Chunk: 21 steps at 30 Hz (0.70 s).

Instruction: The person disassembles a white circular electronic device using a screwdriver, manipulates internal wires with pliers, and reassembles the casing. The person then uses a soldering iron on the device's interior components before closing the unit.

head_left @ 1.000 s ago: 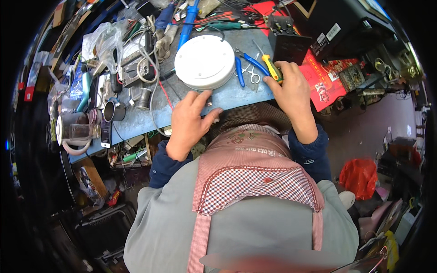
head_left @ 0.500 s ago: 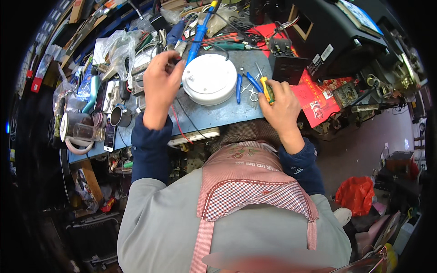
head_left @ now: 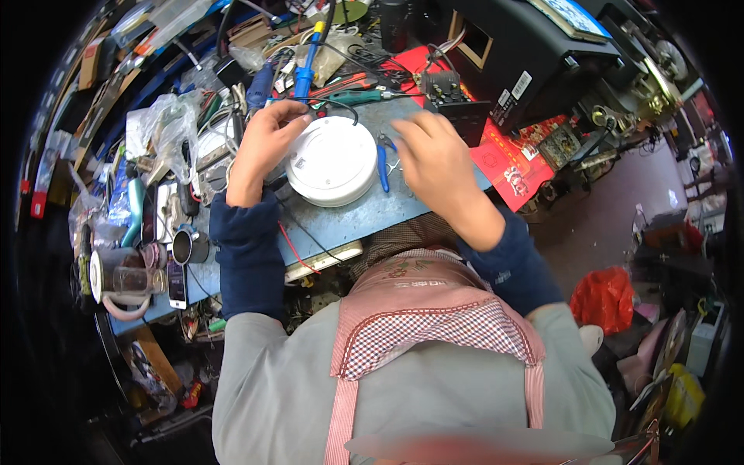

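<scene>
A round white plastic unit (head_left: 332,161) lies on the blue bench top (head_left: 349,225). My left hand (head_left: 271,136) is at its upper-left edge, beside a black cable (head_left: 345,106), with curled fingers; I cannot make out what, if anything, they hold. My right hand (head_left: 426,159) hovers at the unit's right, its fingers loosely bent and apart. Under and beside it are blue-handled cutters (head_left: 384,167) and metal scissors (head_left: 393,167); the yellow screwdriver is hidden.
A black cabinet (head_left: 546,66) and red paper (head_left: 500,174) are at the right. Bags (head_left: 170,132), cords, a metal cup (head_left: 186,246), a glass jug (head_left: 120,279) and a phone (head_left: 177,287) crowd the left. A blue tool (head_left: 304,77) lies behind the unit.
My left hand has risen from the bench's front edge to beside the unit's upper left. My right hand has left the screwdriver's handle and moved leftward. The view has shifted too.
</scene>
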{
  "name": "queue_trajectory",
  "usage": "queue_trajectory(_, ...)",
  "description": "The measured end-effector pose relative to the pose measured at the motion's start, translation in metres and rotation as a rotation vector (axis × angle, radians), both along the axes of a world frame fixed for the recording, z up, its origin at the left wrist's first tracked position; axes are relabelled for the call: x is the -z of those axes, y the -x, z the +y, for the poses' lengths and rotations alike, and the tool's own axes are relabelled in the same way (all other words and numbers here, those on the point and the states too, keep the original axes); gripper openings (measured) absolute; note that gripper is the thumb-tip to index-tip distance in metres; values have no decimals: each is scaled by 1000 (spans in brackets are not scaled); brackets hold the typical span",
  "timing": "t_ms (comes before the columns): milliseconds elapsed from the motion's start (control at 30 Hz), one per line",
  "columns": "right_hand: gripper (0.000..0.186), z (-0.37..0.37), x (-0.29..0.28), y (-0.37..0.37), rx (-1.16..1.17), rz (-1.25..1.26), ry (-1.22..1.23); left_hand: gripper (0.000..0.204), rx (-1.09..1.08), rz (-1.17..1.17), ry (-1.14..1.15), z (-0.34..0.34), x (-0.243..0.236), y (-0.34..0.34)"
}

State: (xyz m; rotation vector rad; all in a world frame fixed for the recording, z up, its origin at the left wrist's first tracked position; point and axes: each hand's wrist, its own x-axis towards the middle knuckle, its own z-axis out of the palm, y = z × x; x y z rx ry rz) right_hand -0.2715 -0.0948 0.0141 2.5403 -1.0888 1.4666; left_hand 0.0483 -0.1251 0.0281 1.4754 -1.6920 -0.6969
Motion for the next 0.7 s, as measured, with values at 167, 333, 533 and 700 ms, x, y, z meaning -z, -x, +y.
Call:
queue_trajectory(167, 26, -95, -5, -54, 222, 481, -221, 34, -19, 15, 61, 5, 19, -2)
queue_trajectory(333, 29, -129, 32, -77, 376, 643, -258, 30, -25, -104, -44, 15, 14, -4)
queue_trajectory(533, 18, -128, 11, -75, 533, 530, 30, 35, -19, -197, -125, 26, -4, -4)
queue_trajectory(700, 19, -97, -35, -77, 210, -14, -8, 39, -5, -190, -87, 23, 2, -3)
